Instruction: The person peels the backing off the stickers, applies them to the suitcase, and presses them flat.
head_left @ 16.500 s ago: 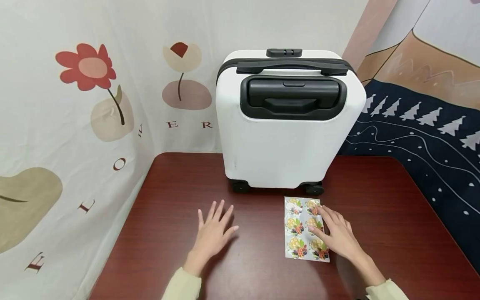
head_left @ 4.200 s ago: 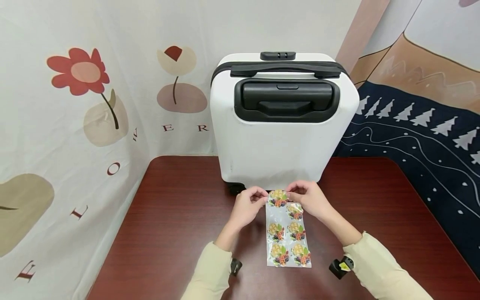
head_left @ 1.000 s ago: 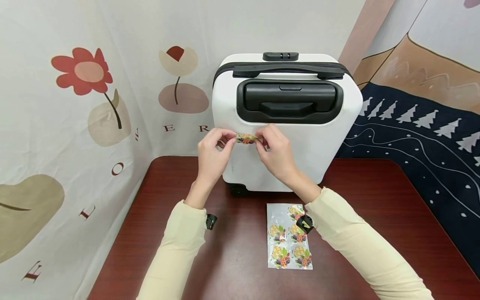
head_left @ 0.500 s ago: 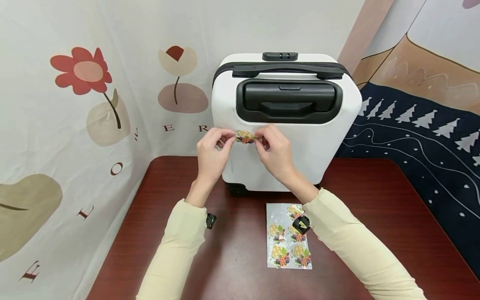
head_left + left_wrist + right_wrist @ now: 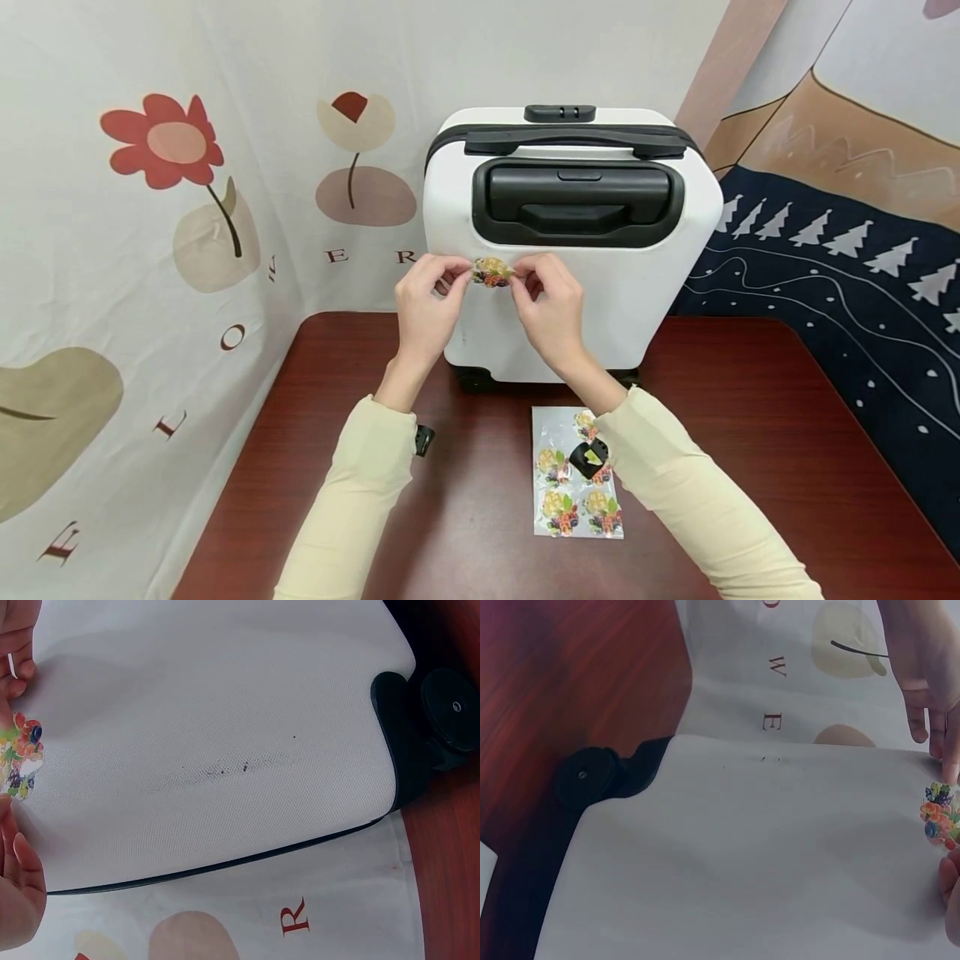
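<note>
While backdrop lettering (image 5: 232,337) reads "FLOWER", the left hand (image 5: 425,308) and right hand (image 5: 551,310), facing each other, pinch opposite edges of a fruit-print sticker (image 5: 491,272) before the white suitcase (image 5: 637,287), below its handle (image 5: 579,200).

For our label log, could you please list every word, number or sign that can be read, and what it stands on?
"F L O W E R": spaced red letters on the white cloth.
Lock on suitcase: any digits too small to read.
Held sticker and sticker sheet: no readable text seen.
Black right-wrist device, yellow-green patch: too small to read.
</note>
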Available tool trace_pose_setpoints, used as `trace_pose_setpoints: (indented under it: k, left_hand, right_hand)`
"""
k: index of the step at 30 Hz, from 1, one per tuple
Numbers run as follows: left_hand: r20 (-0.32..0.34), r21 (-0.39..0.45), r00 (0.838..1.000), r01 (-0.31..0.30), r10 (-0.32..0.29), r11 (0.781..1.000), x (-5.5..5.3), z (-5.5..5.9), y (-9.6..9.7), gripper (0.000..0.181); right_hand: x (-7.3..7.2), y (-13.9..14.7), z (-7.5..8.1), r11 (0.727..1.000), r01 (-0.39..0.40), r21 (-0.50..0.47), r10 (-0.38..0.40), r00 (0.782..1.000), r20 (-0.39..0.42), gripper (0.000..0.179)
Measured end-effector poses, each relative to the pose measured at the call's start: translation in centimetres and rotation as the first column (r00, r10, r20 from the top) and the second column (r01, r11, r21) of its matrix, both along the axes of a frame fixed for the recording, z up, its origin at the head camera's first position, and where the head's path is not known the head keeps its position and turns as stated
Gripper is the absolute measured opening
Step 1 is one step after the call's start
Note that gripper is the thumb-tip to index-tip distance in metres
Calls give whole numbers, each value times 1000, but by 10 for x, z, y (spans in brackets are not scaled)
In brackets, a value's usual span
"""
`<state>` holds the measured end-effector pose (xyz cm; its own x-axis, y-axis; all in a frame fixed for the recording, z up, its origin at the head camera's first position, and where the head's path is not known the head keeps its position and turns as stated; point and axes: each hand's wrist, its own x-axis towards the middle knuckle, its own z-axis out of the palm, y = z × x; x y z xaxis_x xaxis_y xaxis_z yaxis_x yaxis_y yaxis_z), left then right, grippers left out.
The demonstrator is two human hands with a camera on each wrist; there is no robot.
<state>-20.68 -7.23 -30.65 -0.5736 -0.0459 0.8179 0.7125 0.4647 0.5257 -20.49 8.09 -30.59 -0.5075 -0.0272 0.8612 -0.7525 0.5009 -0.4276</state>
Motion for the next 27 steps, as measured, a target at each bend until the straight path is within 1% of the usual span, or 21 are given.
trace_pose_setpoints:
  k: [9,12,16,19,23,27]
  left_hand:
    - [-7,9,1000,-12,12,1000,0,1,2,4]
    - [-11,5,1000,-16,16,1000,0,1,2,4]
    - [-15,0,1000,-19,19,1000,0,0,1,4]
    - [-20,-5,1000,-22,22,1000,-1,-1,1,4]
    - [-36,-11,999,-29,28,1000,-2,-2,1,5]
    - [-43,-7,998,-39,39,999,-2,-2,3,4]
  right_hand:
    - [2,-3,-1,998,38,-44,-37,999,12,5]
    - [3,-4,0,997,50,-63,-48,998,30,5]
    - [5,-5,-1,993,44,-105,-36,997,71,5]
    - [5,-5,-1,993,32,-115,-22,996,87,5]
    - [5,-6,-2,994,29,-109,-21,997,79,6]
    - [3,-7,-3,993,45,-110,-39,998,54,5]
